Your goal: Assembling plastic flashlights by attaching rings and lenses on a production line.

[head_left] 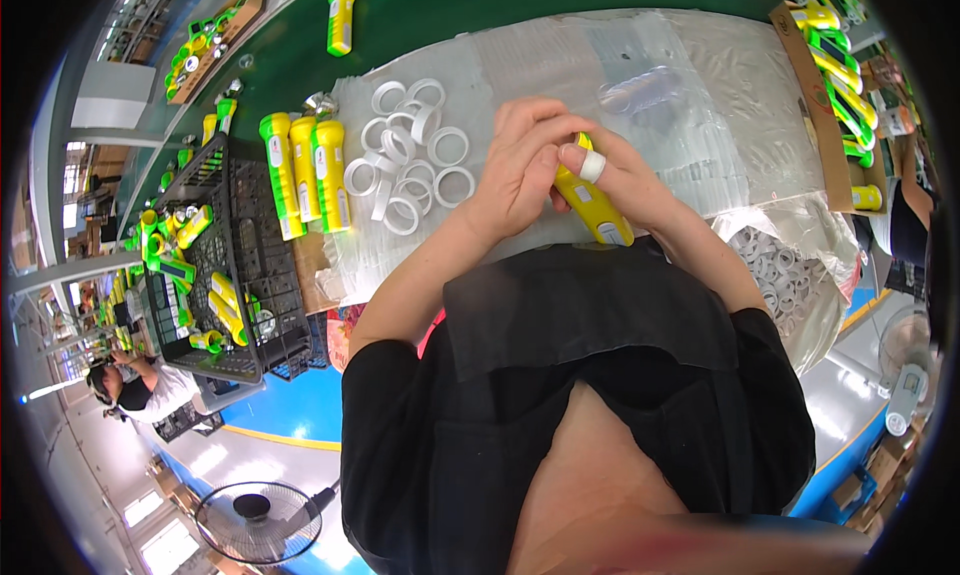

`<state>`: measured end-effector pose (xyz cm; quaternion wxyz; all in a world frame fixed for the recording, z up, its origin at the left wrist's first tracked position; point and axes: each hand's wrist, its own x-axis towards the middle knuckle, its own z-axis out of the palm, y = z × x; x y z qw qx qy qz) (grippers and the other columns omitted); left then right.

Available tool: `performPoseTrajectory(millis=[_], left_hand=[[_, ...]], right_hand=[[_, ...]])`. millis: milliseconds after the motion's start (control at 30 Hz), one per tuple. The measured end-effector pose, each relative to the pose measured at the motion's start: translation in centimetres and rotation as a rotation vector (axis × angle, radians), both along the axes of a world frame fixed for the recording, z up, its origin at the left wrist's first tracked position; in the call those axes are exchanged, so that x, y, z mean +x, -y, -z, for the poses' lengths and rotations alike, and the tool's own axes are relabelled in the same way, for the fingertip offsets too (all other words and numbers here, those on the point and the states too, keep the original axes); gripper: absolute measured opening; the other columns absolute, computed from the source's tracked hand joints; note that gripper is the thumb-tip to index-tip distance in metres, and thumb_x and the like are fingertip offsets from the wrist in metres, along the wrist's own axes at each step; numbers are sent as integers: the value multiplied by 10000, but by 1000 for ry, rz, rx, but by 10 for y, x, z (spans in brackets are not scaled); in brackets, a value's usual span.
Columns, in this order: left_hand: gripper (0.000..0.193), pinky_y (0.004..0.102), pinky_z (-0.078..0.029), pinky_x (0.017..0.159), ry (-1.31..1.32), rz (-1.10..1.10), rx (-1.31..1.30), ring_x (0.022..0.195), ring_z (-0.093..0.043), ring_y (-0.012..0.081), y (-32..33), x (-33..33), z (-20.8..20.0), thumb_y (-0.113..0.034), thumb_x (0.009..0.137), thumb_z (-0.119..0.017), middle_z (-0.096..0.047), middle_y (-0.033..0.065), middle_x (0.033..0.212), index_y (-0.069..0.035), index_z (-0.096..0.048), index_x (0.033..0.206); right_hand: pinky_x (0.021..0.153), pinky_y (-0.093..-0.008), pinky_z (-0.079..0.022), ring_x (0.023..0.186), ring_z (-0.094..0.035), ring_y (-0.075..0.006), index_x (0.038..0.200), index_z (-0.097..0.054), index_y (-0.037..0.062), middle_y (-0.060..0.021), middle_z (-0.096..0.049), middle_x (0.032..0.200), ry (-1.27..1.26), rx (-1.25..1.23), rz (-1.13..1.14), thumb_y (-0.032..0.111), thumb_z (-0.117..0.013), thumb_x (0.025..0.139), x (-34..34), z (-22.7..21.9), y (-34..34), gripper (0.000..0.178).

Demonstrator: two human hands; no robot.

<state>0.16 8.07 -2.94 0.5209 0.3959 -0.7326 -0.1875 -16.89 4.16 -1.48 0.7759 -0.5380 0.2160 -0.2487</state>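
Both hands are closed around a yellow flashlight point(597, 210) in front of my chest, its lower end slanting toward me. My left hand point(522, 160) wraps over its far end, hiding what lies under the fingers. My right hand point(628, 180) grips the same flashlight from the right, with a white wrap point(593, 166) around its thumb. To the left of my hands, several loose white rings point(449, 147) lie in a cluster on the plastic-covered worktop point(540, 60). Beyond them, a few yellow and green flashlights point(329, 175) lie side by side.
A black crate point(262, 275) with flashlights stands at left. Another flashlight point(341, 20) lies on the green surface point(440, 5) at the back. At right are a cardboard box point(815, 110) of flashlights and a plastic bag point(830, 250) of white rings. People work at both sides.
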Motion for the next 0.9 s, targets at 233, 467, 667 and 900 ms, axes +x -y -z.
performPoseTrajectory(millis=[233, 467, 667, 900], left_hand=[[388, 403, -414, 950, -149, -104, 32, 1155, -498, 332, 8, 22, -3, -325, 980, -461, -516, 171, 1274, -58, -590, 1231], [519, 400, -408, 899, 1112, -81, 290, 1057, -567, 269, 17, 95, -33, -327, 735, -776, -663, 80, 1057, -109, -634, 1184], [408, 384, -437, 818, 1509, 101, 359, 874, -601, 270, 37, 90, -30, -344, 745, -765, -649, 113, 936, -129, -672, 1079], [274, 284, -519, 745, 85, -38, 253, 877, -632, 213, 46, 100, -56, -117, 846, -731, -576, 96, 1031, -115, -658, 1110]], right_hand=[[654, -296, -489, 707, -593, -157, 1268, -486, 92, -74, -597, 864, 101, -87, 61, 292, -514, 997, 38, 1, 24, 338], [659, -296, -466, 697, -566, -149, 1246, -497, 94, -79, -592, 833, 160, -375, 308, 304, -506, 983, 62, 10, 60, 336], [659, -290, -465, 695, -572, -146, 1232, -498, 99, -73, -594, 828, 132, -410, 340, 285, -545, 961, 62, 12, 58, 332], [673, -271, -503, 722, -586, -117, 1232, -513, 86, -51, -618, 877, 220, -348, 307, 218, -624, 936, 56, 19, 61, 343]])
